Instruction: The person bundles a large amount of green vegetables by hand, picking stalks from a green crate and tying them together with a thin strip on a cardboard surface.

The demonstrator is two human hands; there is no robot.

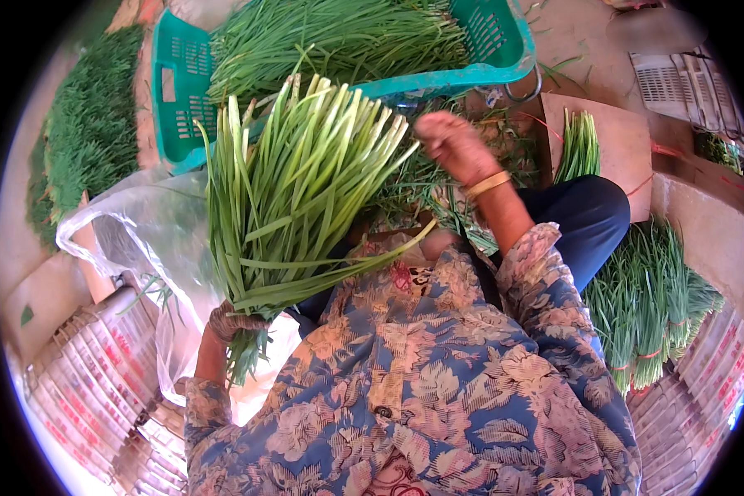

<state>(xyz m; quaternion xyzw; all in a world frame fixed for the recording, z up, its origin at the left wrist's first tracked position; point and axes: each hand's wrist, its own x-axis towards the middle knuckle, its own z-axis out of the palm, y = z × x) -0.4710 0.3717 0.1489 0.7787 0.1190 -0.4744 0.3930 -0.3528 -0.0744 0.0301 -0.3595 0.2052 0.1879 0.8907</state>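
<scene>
A large loose bunch of garlic chives (298, 198) stands in front of me, pale cut ends up and leaf tips down. My left hand (238, 321) is wrapped round its leafy lower part. By the pale ends on the bunch's right side is my right hand (459, 149), slightly blurred, its fingers curled together. Whether a stem lies between those fingers is hidden. One long chive leaf bends out to the right across my lap. Behind the bunch, a green plastic crate (438, 80) holds many more chives.
Clear plastic sheeting (140, 215) lies left of the bunch. A small chive bundle (579, 149) rests on a board (632, 169) beyond my knee; tied bundles (645, 306) lie at right. Feathery greens (95, 124) are far left. Leaf scraps (504, 136) litter the floor by the crate.
</scene>
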